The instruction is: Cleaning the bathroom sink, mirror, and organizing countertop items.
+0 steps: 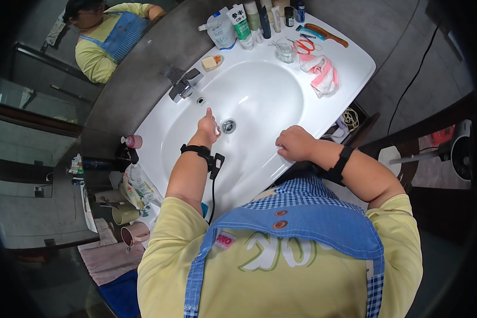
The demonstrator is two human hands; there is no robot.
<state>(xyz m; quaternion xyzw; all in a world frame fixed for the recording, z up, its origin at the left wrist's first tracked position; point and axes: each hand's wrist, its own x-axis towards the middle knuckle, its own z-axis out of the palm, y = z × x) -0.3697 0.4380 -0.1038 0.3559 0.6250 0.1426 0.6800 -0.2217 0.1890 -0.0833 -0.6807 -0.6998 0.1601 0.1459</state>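
Nearest the camera, the right hand [296, 143] rests curled over the front rim of the white sink [259, 100], fingers folded down on the porcelain and gripping nothing loose. Its wrist carries a black strap. Further in, the left hand [209, 126] reaches down into the basin with the forefinger pointing up toward the overflow hole and the other fingers drawn in; whether it pinches anything I cannot tell. It sits just beside the metal drain [228, 126], at the bottom of the bowl. A black band with a dangling cable [213, 183] hangs from that wrist over the basin.

Beyond the hands, the chrome tap [183, 85] stands at the back edge, with a bar of soap [211, 62] in its dish close by. On the far ledge lie a pink-and-white cloth [321, 73], a clear glass [286, 50], red scissors [303, 45] and a row of tubes and bottles [249, 21].

As I judge it, the hanging cable could dip into water or snag the tap, and a wet rim could let the bracing hand slip.
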